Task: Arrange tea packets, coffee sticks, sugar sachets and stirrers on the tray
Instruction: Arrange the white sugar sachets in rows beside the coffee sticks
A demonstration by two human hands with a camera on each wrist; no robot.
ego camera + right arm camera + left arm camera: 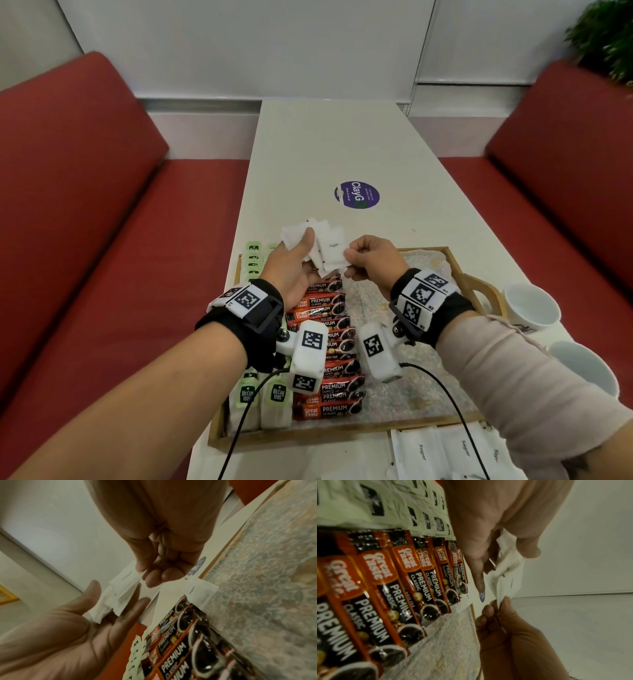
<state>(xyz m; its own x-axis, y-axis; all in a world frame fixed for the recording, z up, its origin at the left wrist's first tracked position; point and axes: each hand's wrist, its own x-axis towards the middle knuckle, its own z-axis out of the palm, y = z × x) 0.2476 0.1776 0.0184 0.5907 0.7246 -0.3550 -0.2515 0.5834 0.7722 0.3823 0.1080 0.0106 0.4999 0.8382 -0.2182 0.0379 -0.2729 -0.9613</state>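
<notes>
1. Sugar sachets (pixel 310 240), a small fanned bunch of white paper packets, are sitting in the left hand (pixel 291 267), which is holding them above the far end of the tray (pixel 474 277) with the thumb pressing on top and the fingers curling underneath.
2. Fingers of the right hand (pixel 371 262) are curling inward, and its thumb and forefinger are pinching the near corner of the front sachet (pixel 334 251), the one printed "Sugar".
3. Both hands are hovering close together over the tray, joined only by that sachet.
4. Coffee sticks (pixel 329 346), red and black and marked "Great Taste Premium Classic", are lying side by side in a long row down the tray's middle.
5. Tea packets (pixel 262 397), pale green with "McCoy teas" labels, are forming rows along the tray's left side, just beside the coffee sticks.
6. One loose sugar sachet (pixel 199 592) is lying flat on the tray at the far end of the coffee row, in the right wrist view.
7. More sugar sachets (pixel 445 448) are lying on the white table (pixel 342 144) at the tray's near edge.
8. Two white cups (pixel 531 306) are standing on the table to the right of the tray's handle.
9. A round purple "ClayGo" sticker (pixel 357 194) is showing on the table beyond the hands.
</notes>
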